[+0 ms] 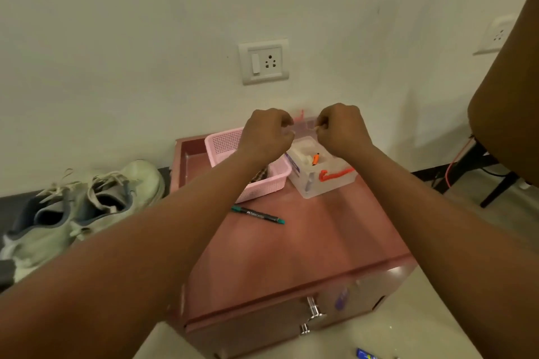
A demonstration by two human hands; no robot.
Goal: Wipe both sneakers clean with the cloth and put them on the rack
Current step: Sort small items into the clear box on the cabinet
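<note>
Pink table (291,242) carries basket (221,143) and clear box (320,186); above, left hand (265,137) and right hand (342,131), fingers (284,119) curled, hold untellable; sneakers (87,207) beside

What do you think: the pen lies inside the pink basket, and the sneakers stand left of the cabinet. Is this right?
Not quite. The pen lies on top of the cabinet, in front of the basket, not inside it, as the head view shows. The sneakers do stand left of the cabinet.
</note>
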